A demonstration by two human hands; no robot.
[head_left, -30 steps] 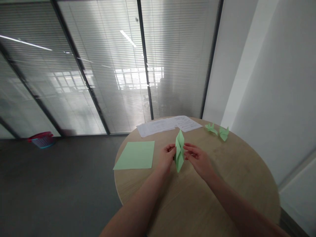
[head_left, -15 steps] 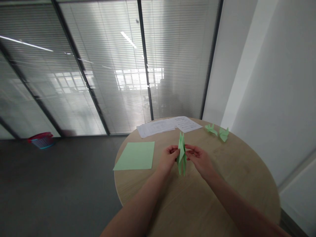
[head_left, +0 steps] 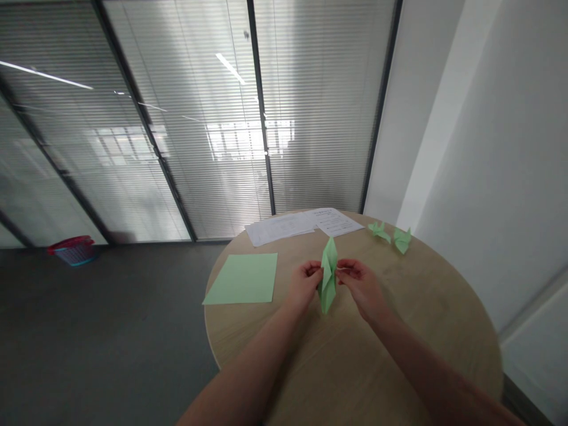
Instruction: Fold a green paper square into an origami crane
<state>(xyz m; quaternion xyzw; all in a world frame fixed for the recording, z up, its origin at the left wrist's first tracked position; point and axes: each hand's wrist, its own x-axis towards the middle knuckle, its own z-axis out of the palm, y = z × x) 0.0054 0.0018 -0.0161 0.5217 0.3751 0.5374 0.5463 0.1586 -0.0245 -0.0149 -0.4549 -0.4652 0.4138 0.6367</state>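
A folded piece of green origami paper (head_left: 328, 277) is held upright above the round table, long and pointed at top and bottom. My left hand (head_left: 305, 284) pinches its left side between thumb and fingers. On the opposite side, the thumb and curled fingers of my right hand (head_left: 358, 283) pinch its right edge. A flat green paper sheet (head_left: 243, 279) lies on the table to the left of my hands. Two green folded paper figures (head_left: 379, 232) (head_left: 402, 240) rest near the far right edge.
White printed sheets (head_left: 284, 228) overlap at the back of the round wooden table (head_left: 337, 367). A red and blue basket (head_left: 74, 251) stands on the floor at far left. Glass panels with blinds (head_left: 222, 177) rise behind, and a white wall (head_left: 501, 177) borders the right.
The folded paper's separate points at top and bottom have come together into one broader leaf shape. Both hands stay in nearly the same place, still pinching its sides.
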